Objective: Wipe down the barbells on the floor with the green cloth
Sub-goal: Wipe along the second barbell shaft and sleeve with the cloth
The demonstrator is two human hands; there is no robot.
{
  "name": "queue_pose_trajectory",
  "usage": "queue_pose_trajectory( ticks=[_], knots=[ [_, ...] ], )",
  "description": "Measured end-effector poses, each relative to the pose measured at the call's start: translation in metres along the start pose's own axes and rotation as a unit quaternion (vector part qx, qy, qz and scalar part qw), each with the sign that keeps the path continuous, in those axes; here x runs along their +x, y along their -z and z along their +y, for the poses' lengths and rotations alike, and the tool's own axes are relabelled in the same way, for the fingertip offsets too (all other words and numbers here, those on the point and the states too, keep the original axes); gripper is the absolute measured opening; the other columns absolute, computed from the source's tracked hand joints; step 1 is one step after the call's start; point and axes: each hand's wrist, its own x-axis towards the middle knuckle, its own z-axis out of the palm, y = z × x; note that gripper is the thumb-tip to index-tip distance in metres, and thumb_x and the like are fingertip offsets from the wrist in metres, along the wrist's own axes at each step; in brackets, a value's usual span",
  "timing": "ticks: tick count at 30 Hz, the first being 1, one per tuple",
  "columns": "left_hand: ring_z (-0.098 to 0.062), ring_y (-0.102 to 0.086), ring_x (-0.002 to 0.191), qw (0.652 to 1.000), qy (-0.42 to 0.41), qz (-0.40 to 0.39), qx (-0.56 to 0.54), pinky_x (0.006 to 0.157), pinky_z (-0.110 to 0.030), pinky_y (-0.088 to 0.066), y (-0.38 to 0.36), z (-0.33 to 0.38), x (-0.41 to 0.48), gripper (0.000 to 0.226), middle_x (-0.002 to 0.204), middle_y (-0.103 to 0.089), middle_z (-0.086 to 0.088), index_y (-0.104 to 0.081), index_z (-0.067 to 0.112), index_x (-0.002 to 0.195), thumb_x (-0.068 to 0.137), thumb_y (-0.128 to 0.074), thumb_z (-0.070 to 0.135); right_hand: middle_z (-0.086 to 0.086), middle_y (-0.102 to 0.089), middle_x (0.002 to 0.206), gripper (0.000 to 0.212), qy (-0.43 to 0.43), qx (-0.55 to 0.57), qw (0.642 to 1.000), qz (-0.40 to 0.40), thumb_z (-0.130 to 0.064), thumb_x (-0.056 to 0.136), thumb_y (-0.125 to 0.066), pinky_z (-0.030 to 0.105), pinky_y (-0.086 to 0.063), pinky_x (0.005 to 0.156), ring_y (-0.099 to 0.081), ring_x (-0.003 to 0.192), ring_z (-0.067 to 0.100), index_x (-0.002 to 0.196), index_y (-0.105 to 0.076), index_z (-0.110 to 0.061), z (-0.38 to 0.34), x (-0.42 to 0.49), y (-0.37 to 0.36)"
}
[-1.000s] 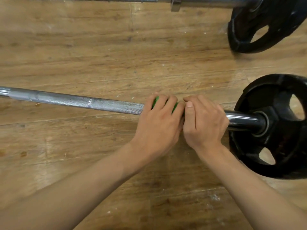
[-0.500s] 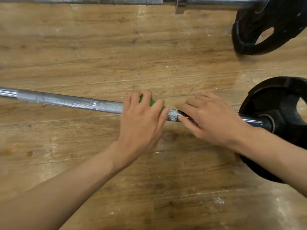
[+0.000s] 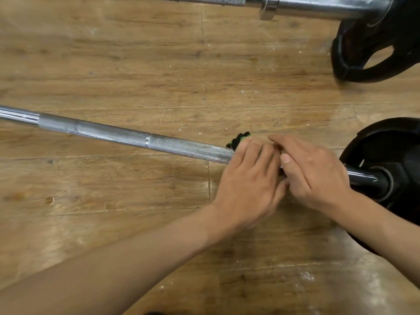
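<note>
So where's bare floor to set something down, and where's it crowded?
Bare floor runs between the far barbell and the near barbell, and another patch lies below it at left. It is crowded where the left hand and right hand meet at the green cloth, beside the near plate.

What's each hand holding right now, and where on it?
Left hand grips the green cloth around the barbell shaft; right hand holds the shaft beside it.

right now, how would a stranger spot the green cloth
Start at the nearer silver knurled barbell lying across the wooden floor. Follow it right to the left hand on it. The small black-edged green cloth peeks past those fingertips, the only green thing in sight.
</note>
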Motion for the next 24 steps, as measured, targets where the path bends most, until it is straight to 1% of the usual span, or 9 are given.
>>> queue_pose_trajectory(
  ticks=[4,6,8,11,14,16,18,21,24],
  knots=[
    [-0.038,-0.053,0.131,0.998,-0.048,0.031,0.011,0.123,-0.049,-0.029,-0.007,-0.006,-0.004,0.058,0.136,-0.062,-0.021,-0.058,-0.004,0.141,0.107,-0.041,0.040,0.012,-0.063,0.134,0.058,-0.031,0.031,0.999,0.024,-0.039,0.103,-0.026,0.049,-0.056,0.082,-0.068,0.107,0.036,0.147,-0.049,-0.008,0.001,-0.004,-0.001],
    [-0.036,-0.058,0.121,0.996,-0.085,0.022,0.035,0.111,-0.047,-0.038,-0.004,-0.028,-0.003,0.052,0.128,-0.064,-0.016,-0.061,0.004,0.134,0.109,-0.037,0.043,0.007,-0.063,0.135,0.057,-0.038,0.035,0.998,0.021,-0.043,0.104,-0.023,0.049,-0.056,0.080,-0.069,0.106,0.034,0.148,-0.045,-0.014,0.002,-0.006,-0.003],
    [-0.036,-0.060,0.110,0.997,-0.068,0.012,0.042,0.100,-0.047,-0.041,0.004,-0.055,-0.003,0.045,0.117,-0.064,-0.014,-0.064,0.010,0.121,0.111,-0.036,0.044,0.004,-0.064,0.132,0.055,-0.039,0.026,0.999,0.007,-0.047,0.105,-0.019,0.052,-0.056,0.076,-0.069,0.104,0.035,0.147,-0.042,-0.020,0.003,-0.008,-0.004],
    [-0.034,-0.055,0.108,0.998,0.000,-0.011,0.069,0.101,-0.047,-0.038,0.018,-0.092,-0.021,0.045,0.113,-0.062,-0.014,-0.063,0.011,0.114,0.112,-0.032,0.043,0.004,-0.066,0.125,0.053,-0.050,0.018,0.999,0.008,-0.047,0.105,-0.019,0.051,-0.056,0.072,-0.070,0.100,0.036,0.143,-0.044,-0.021,0.002,-0.008,-0.004],
    [-0.036,-0.050,0.114,0.993,0.052,-0.044,0.092,0.104,-0.050,-0.036,0.031,-0.119,-0.038,0.044,0.118,-0.060,-0.017,-0.062,0.009,0.115,0.111,-0.032,0.041,0.006,-0.066,0.112,0.053,-0.035,-0.033,0.999,0.003,-0.045,0.105,-0.022,0.041,-0.052,0.063,-0.066,0.089,0.035,0.126,-0.059,-0.014,-0.005,-0.005,-0.005],
    [-0.039,-0.050,0.112,0.991,0.094,-0.052,0.077,0.103,-0.051,-0.036,0.035,-0.113,-0.035,0.048,0.116,-0.059,-0.017,-0.063,0.006,0.112,0.110,-0.032,0.042,0.005,-0.064,0.096,0.049,-0.022,-0.089,0.996,0.003,-0.042,0.104,-0.027,0.031,-0.037,0.057,-0.062,0.081,0.031,0.104,-0.066,-0.012,-0.008,-0.004,-0.006],
    [-0.039,-0.050,0.109,0.992,0.104,-0.050,0.059,0.104,-0.051,-0.035,0.032,-0.089,-0.028,0.056,0.115,-0.059,-0.018,-0.063,0.004,0.111,0.109,-0.030,0.048,0.003,-0.062,0.089,0.045,-0.023,-0.117,0.993,0.006,-0.040,0.103,-0.031,0.029,-0.028,0.057,-0.061,0.078,0.028,0.094,-0.067,-0.014,-0.010,-0.002,-0.007],
    [-0.039,-0.048,0.122,0.998,0.045,-0.049,0.024,0.119,-0.052,-0.026,0.021,-0.034,-0.015,0.065,0.125,-0.059,-0.021,-0.060,-0.001,0.128,0.104,-0.033,0.053,0.005,-0.067,0.098,0.046,-0.032,-0.083,0.996,0.007,-0.037,0.103,-0.030,0.035,-0.045,0.061,-0.065,0.088,0.031,0.111,-0.068,-0.012,-0.010,-0.004,-0.005],
    [-0.041,-0.044,0.131,0.999,0.004,-0.037,-0.013,0.126,-0.052,-0.020,0.010,0.013,-0.006,0.065,0.135,-0.058,-0.027,-0.054,-0.008,0.138,0.100,-0.039,0.042,0.010,-0.071,0.111,0.050,-0.040,-0.035,0.998,0.028,-0.035,0.104,-0.028,0.039,-0.053,0.069,-0.067,0.095,0.032,0.129,-0.062,-0.009,-0.012,-0.007,-0.002]
  ],
)
